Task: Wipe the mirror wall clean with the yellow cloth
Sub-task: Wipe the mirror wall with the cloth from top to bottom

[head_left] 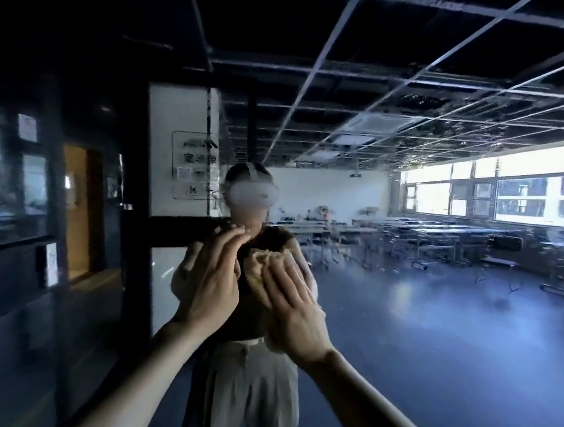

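1. Glass of the mirror wall fills the view, and a dim doorway and a white signboard are reflected on its left side; smears there can easily be missed, since they are hidden by the dark reflection
2. Just left of centre the left hand is raised with nothing held, its fingers close together and slightly bent, and the tips appear to be met by their own reflection; if bare skin is pressed on the glass, fresh prints are likely to be left on the surface meant to be cleaned
3. The yellow cloth is bunched against the mirror between the two hands, at chest height on the reflected person; wadded like this, only a small face is offered to the glass, so dirt may be smeared about instead of lifted
4. The right hand is laid over the cloth with its fingers straight and a little spread, so the cloth is pressed and not gripped; on a quick stroke it could be slid out from under the fingers and dropped, and the palm would then be dragged across the glass
5. Reflected desks and bright windows are seen at the right; streaks there may be masked by that glare, and whether this side has been wiped cannot be told
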